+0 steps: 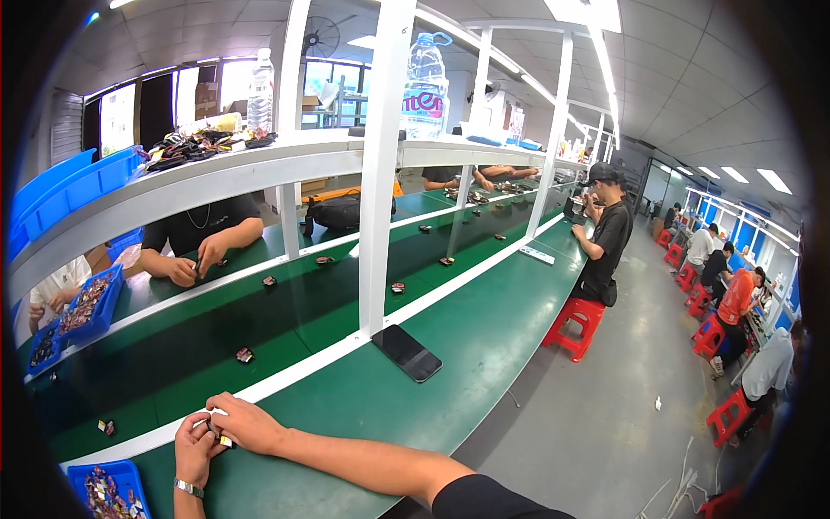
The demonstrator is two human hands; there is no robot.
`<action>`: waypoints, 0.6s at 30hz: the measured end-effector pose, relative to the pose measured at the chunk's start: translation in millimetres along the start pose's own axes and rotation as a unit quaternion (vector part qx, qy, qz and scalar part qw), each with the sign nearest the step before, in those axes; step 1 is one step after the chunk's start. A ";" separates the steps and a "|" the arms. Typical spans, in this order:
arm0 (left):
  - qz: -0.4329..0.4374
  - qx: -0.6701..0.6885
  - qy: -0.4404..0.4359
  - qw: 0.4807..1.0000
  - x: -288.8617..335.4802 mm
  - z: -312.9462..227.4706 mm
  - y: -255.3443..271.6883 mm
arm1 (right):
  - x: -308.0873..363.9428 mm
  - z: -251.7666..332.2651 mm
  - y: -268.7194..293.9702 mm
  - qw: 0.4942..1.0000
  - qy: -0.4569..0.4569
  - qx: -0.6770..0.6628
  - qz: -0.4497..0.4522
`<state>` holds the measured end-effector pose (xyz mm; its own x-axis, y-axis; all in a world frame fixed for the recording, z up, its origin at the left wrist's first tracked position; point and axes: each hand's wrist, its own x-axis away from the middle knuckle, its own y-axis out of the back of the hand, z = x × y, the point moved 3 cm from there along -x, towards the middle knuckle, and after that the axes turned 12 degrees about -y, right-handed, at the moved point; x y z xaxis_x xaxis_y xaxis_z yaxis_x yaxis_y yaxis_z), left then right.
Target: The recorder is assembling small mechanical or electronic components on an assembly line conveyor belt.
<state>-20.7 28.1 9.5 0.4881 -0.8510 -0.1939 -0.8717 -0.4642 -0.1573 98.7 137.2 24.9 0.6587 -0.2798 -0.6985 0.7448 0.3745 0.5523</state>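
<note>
Small dark part pinched between both my hands, left hand and right hand fingers clamped on it, over green workbench.

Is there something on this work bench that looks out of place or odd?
Only a dark phone: it lies askew beside the white post, unlike the small parts. Both hands, left hand and right hand, hold a small part.

Bare forearms; silver metal-link watch strapped just behind left hand; black short sleeve far up arm from right hand.
</note>
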 end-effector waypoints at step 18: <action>0.053 0.046 0.026 0.997 4.3 -10.2 2.1 | -7.0 -1.0 9.4 0.994 -0.081 -0.024 0.069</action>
<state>-20.9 20.9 18.2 0.3892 -0.9063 -0.1646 -0.9092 -0.3492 -0.2270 101.0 143.6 34.5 0.7661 -0.3592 -0.5330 0.6423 0.4602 0.6129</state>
